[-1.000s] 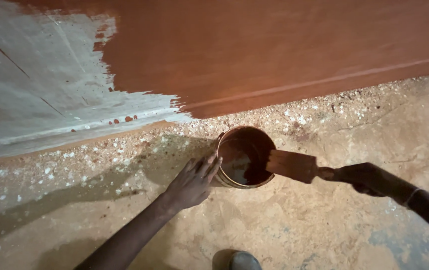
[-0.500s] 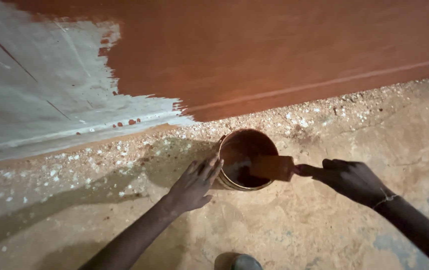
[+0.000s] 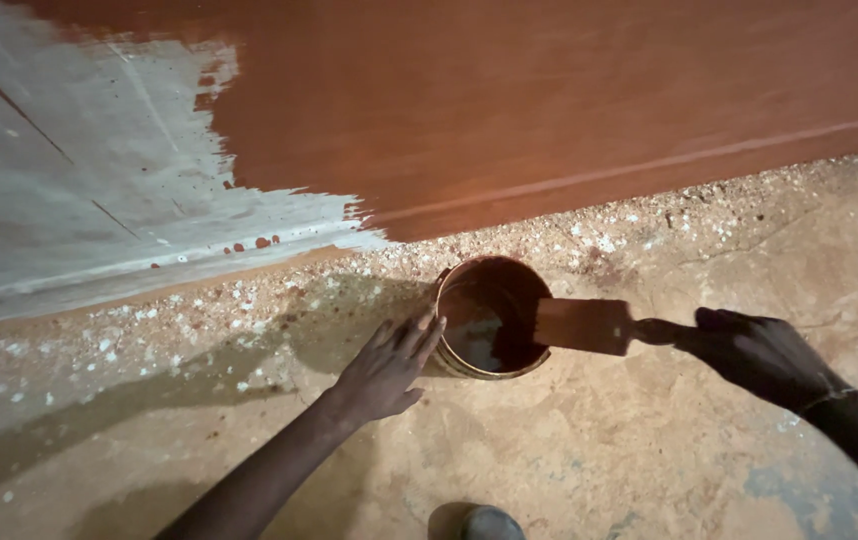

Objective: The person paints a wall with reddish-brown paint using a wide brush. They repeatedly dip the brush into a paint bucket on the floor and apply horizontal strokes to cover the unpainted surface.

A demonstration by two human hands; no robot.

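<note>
Down on the gritty floor [image 3: 649, 440], a small round paint can [image 3: 490, 316] stands just in front of the wall [image 3: 549, 110], which is coated red-brown on the right and bare grey on the left. The left hand [image 3: 384, 368] lies open and flat beside the can, fingers spread, their tips touching or nearly touching its left side; it grips nothing. The right hand [image 3: 764, 352] is closed around the handle of a wide brush [image 3: 581, 325], whose paint-dark bristles reach over the can's right rim and hang above the dark paint inside. Whether the bristle tips are in the paint, I cannot tell.

Loading a brush of this width from so narrow a can seems to call for a steep tilt, so the bristles go in edge first rather than flat across the opening. A steadying press from the open hand looks wise, since a light can would likely tip when the brush drags on the rim. Wiping one face of the bristles on the inner edge should curb drips on the speckled floor. A shoe tip [image 3: 489, 522] shows at the bottom edge.
</note>
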